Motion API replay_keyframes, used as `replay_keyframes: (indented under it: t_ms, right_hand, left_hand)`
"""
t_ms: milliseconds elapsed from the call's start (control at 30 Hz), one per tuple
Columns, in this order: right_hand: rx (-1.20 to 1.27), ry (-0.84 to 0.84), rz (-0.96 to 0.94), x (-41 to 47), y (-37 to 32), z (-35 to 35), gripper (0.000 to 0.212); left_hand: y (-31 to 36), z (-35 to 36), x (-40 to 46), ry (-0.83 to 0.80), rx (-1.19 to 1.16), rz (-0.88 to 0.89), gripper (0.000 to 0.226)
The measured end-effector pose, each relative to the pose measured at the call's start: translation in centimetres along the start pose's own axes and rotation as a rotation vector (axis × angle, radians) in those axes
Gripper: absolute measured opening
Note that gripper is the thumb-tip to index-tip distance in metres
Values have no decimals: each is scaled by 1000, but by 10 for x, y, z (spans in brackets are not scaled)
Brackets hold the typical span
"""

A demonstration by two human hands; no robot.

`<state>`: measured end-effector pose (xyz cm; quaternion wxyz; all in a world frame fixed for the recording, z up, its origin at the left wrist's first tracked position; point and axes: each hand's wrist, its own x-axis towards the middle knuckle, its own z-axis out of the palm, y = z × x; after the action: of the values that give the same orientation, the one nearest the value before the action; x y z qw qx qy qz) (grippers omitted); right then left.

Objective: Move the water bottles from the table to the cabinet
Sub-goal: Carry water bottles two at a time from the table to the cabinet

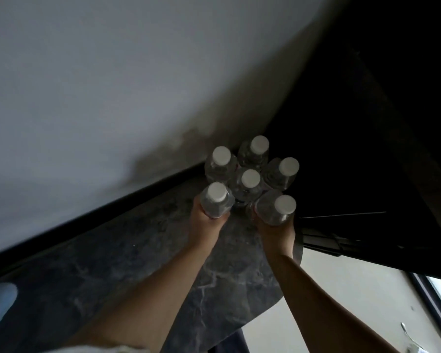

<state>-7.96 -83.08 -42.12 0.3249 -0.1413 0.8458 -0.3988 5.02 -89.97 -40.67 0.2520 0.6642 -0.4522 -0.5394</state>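
Six water bottles (250, 174) cluster at the table (163, 250) far corner; left hand (205, 220) and right hand (275, 229) each grip one; lift vertically, clearing neighbours.

no legible text, bottle labels unreadable

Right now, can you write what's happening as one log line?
left hand: grips bottle | right hand: grips bottle | four bottles standing | dark marble table
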Motion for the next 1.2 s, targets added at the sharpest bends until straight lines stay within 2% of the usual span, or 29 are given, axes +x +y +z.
replay_keyframes:
  t_ms: [100,300,433,567,667,867,1000,1200]
  right_hand:
    - [20,-34,-4,6,4,6,70]
    - [-77,-106,15,9,6,2,89]
    - [-72,-166,-29,-5,-3,-8,89]
    - [-134,-197,-62,-34,-11,-30,97]
    - [-206,-192,-55,-60,-22,-51,101]
    - [-284,-174,-135,-129,-61,-95,90]
    - [-339,-194,-303,-178,-101,-123,79]
    - [-670,-317,-555,-237,-167,-153,78]
  left_hand:
    - [-2,5,4,10,-13,37,58]
    - [-7,3,8,-122,132,44,60]
    - [-5,-8,-8,-145,214,-61,90]
    - [7,-32,-31,-141,294,-62,101]
    - [25,-55,-52,-162,367,-34,97]
    - [74,-107,-116,-214,460,96,88]
    - [113,-146,-168,-201,501,231,82]
    - [158,-197,-234,-98,622,368,74]
